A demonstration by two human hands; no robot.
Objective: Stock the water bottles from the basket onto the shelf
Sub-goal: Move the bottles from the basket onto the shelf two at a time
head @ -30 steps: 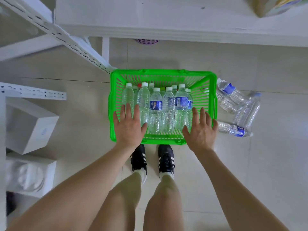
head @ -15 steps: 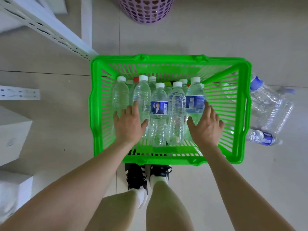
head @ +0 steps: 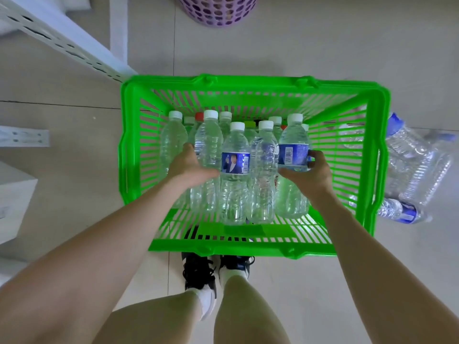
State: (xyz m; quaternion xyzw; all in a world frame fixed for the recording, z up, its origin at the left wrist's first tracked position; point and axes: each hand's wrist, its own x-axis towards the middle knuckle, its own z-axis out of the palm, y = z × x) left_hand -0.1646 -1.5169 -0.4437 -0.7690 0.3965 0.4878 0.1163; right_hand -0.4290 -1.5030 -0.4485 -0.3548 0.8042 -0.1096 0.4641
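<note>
A green basket [head: 253, 91] fills the middle of the frame, standing on the pale tiled floor [head: 323, 45]. Part of a white shelf frame [head: 62, 43] runs across the upper left, and a purple perforated bin [head: 216, 11] shows at the top edge. Several bottles lie on their sides on the floor [head: 417, 167] just outside the basket's right wall.

Inside the basket a cluster of clear water bottles [head: 234, 170] stands upright, most with white caps, gathered toward the centre and left; the basket's right part is bare.

The left hand [head: 188, 165] is wrapped around a white-capped bottle [head: 208, 142] in the left of the cluster, fingers curled behind it and the thumb pointing right across its front. The right hand [head: 308, 172] is closed around the rightmost bottle with a blue label [head: 293, 147], fingertips showing at the label's right edge and the thumb beneath it. Both bottles sit among the others in the basket.

Black shoes [head: 198, 271] with white socks show below the basket's near rim.
</note>
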